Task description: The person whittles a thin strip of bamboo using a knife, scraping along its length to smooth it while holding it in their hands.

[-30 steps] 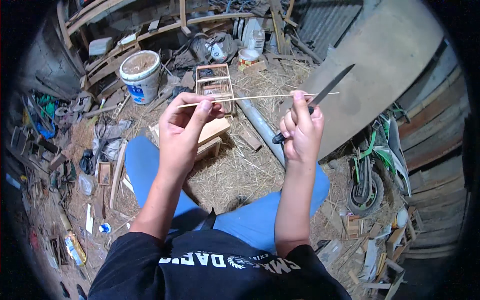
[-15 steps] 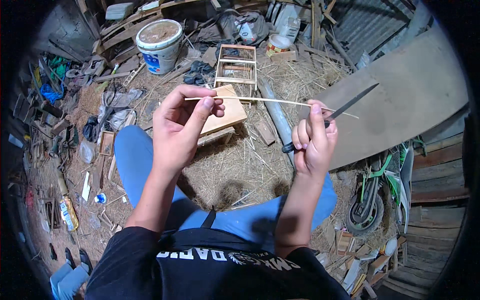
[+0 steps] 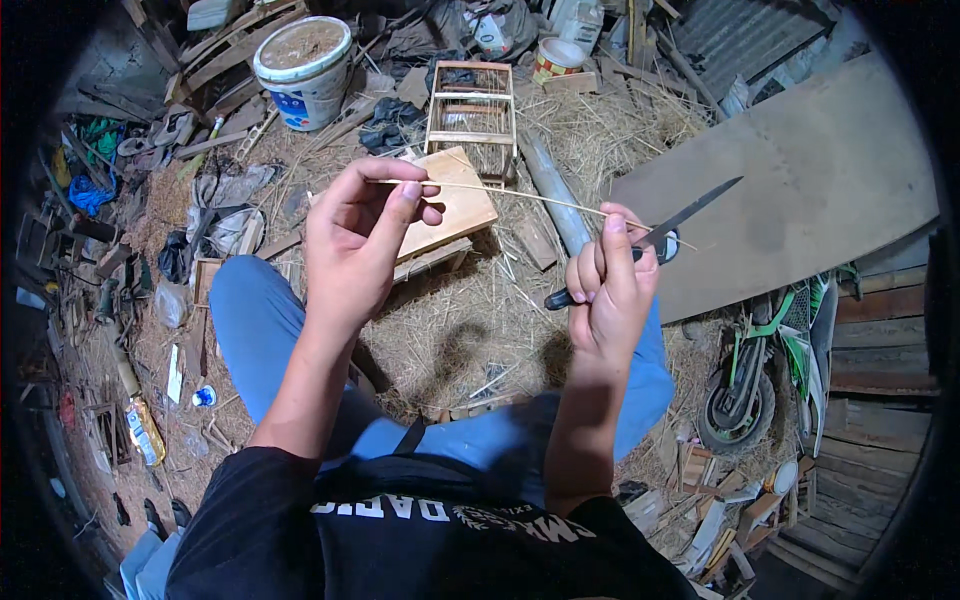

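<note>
Bamboo sliver, thin and pale, runs nearly level between the two hands above the person's lap. The left hand pinches one end between thumb and fingertips, and the right hand pins the other end under its thumb while its fingers are closed around the dark handle of a knife. The blade points up and away to the right, lying close along the sliver near the right thumb.

The chief risk, as I judge it, is the blade's nearness to that thumb: a slip along the sliver could bring the edge onto the skin. So slender a strip could also snap or split along its grain if the cut bites too deep or the left hand bends it. A light pinch at the left end might let it twist or slide free, and it would then be hard to find in the straw on the floor. Below the hands sit a small wooden box and a slatted wooden cage frame, well clear of the blade.
</note>
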A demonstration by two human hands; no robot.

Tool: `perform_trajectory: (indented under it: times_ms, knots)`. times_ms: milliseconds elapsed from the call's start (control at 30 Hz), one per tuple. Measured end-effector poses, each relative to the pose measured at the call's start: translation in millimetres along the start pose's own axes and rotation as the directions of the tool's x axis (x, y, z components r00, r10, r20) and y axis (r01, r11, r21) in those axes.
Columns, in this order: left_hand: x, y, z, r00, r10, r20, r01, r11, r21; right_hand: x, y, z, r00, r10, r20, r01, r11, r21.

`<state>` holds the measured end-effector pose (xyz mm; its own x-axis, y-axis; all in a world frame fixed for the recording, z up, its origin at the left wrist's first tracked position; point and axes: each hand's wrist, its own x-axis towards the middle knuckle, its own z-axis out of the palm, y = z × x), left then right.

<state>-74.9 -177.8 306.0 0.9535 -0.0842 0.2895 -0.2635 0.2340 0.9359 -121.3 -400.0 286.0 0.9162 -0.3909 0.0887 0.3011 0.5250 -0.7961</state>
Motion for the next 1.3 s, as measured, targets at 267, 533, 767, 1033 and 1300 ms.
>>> perform_trajectory:
  times_ms: [267,533,767,1033,1300]
  knots:
    - [4.0,-11.9,-27.7,0.999,-0.025,0.022,0.023,0.998,0.062,-0.3,24.6,13.2,0.998,0.051,-0.045,-0.052,0.998,-0.024]
    - [9.7,-73.2,-111.1,0.959,-0.119,0.257,-0.024,0.870,0.492,4.0,95.8,6.3,0.978,0.176,-0.112,-0.195,0.961,-0.198]
    - [-8.0,-100.6,-144.5,0.935,-0.274,0.224,0.146,0.876,0.460,4.1,145.3,19.6,0.947,0.304,-0.101,-0.320,0.903,-0.287]
    - [3.2,-89.7,-160.8,0.957,-0.271,0.102,0.177,0.827,0.534,25.9,156.0,30.8,0.969,0.212,-0.125,-0.236,0.946,-0.222]
    - [0.6,-77.7,-159.9,0.985,-0.152,0.082,0.071,0.788,0.611,36.8,142.3,22.1,0.983,0.148,-0.110,-0.167,0.968,-0.189]
